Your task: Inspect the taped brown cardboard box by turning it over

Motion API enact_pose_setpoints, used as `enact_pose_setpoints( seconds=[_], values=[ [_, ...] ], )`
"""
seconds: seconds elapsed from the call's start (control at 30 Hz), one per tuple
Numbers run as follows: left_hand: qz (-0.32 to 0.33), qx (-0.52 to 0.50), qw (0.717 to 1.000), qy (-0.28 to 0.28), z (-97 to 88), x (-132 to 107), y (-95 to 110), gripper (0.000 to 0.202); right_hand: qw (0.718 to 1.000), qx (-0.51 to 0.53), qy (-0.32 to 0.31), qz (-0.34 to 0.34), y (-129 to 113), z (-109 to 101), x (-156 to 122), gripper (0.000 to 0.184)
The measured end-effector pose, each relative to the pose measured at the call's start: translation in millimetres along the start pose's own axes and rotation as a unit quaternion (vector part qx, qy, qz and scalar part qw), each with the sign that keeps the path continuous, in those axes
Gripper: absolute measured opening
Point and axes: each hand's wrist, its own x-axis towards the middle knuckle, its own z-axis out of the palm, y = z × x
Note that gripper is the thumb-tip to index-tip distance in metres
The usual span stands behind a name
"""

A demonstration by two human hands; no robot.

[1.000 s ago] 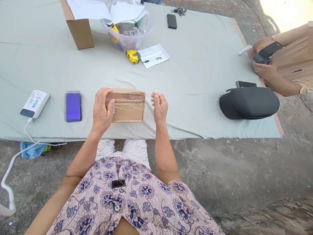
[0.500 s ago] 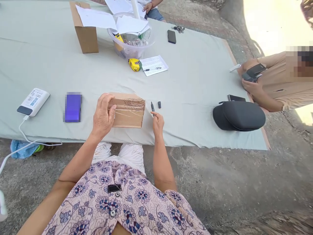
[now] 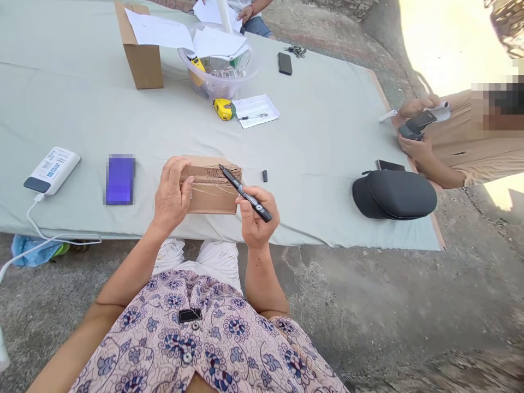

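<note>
Over a green tablecloth (image 3: 311, 147), a cardboard box (image 3: 213, 199) is being gripped by the curled fingers of the left hand (image 3: 172, 199), a black marker (image 3: 245, 192) being pinched by the right hand (image 3: 256, 218).

Nothing legible, on the whole. The black marker (image 3: 245, 194) in my right hand (image 3: 256, 215) carried white lettering along its barrel, too small and slanted to read. The cardboard box (image 3: 210, 191) in my left hand (image 3: 172, 196) bore dark hand-drawn lines near its top edge, a scrawl with no letters I could make out. The white power bank (image 3: 52, 170) had a label with fine print and blue marks, unreadable. The printed sheet (image 3: 256, 111) showed rows of tiny type, also unreadable. The yellow tape measure (image 3: 224, 109) had markings too small to tell.
</note>
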Motion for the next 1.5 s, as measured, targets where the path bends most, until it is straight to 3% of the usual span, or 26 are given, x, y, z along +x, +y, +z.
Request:
enact_pose_setpoints(
  seconds=[0.1,0.17,0.27,0.3,0.37,0.43,0.5,0.53,0.6,0.67,0.7,0.77,0.87,0.97,1.03,1.27,1.5],
  values=[
    [0.000,0.006,1.000,0.000,0.7,1,-1,0.037,0.999,-0.020,-0.019,-0.031,-1,-2,-2,0.018],
    [0.001,0.005,1.000,0.000,1.1,2,-1,0.037,0.997,-0.037,0.046,-0.049,0,-10,2,0.015],
    [0.004,0.002,1.000,0.002,1.4,3,-1,0.038,0.975,-0.105,0.192,-0.044,2,-23,13,0.017],
    [0.004,0.002,1.000,0.003,1.4,2,-1,0.038,0.969,-0.123,0.209,-0.037,2,-25,17,0.017],
    [0.003,0.004,1.000,0.003,1.5,0,-2,0.038,0.980,-0.117,0.161,-0.024,2,-23,21,0.015],
    [0.001,0.007,1.000,0.005,1.5,-2,-2,0.038,0.997,-0.057,0.046,-0.015,1,-15,19,0.015],
    [0.005,0.011,1.000,0.009,1.2,-4,-2,0.036,1.000,0.020,-0.018,-0.015,1,-7,14,0.015],
    [0.010,0.013,1.000,0.010,1.0,-5,-2,0.036,0.999,0.050,-0.006,-0.014,2,-4,11,0.015],
    [0.022,0.015,1.000,0.008,0.5,-8,-2,0.034,0.993,0.067,0.095,-0.001,9,-2,7,0.016],
    [0.032,0.016,0.999,0.011,0.5,-12,-2,0.033,0.978,0.027,0.204,0.035,24,-6,6,0.018],
    [0.037,0.016,0.999,0.018,0.8,-15,-2,0.033,0.972,-0.006,0.227,0.060,34,-9,7,0.020],
    [0.045,0.014,0.998,0.038,2.4,-20,-2,0.031,0.972,-0.061,0.194,0.119,60,-18,6,0.025],
    [0.052,0.010,0.996,0.075,8.5,-25,-11,0.030,0.968,-0.146,0.072,0.190,103,-28,-2,0.035],
    [0.052,0.011,0.993,0.104,19.6,-22,-30,0.030,0.929,-0.291,-0.038,0.224,141,-31,-16,0.038],
    [0.056,0.003,0.994,0.099,28.8,-15,-47,0.033,0.911,-0.337,-0.061,0.232,157,-31,-25,0.036],
    [0.029,-0.013,0.999,0.030,56.1,-1,-96,0.041,0.872,-0.401,-0.079,0.269,171,-26,-43,0.041],
    [0.014,0.000,1.000,0.025,65.3,-10,-111,0.044,0.871,-0.419,-0.081,0.243,175,-27,-55,0.041]
  ],
)
